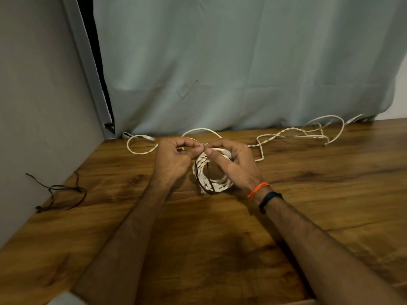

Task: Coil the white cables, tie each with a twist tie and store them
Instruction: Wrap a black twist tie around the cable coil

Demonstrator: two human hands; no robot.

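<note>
A white cable wound into a coil (217, 183) hangs upright between my hands over the middle of the wooden table (198, 249). My right hand (235, 164) grips the top of the coil. My left hand (176, 159) pinches at the same spot, thumb and fingertips closed. A thin dark twist tie (209, 179) runs down across the coil. Behind my hands a loose white cable (141, 145) loops across the table. Another twisted white cable (308, 132) sprawls at the back right.
Several dark twist ties (63, 191) lie in a tangle on the table's left side, close to a grey wall panel (39, 106). A pale green curtain (242, 62) hangs along the table's far edge.
</note>
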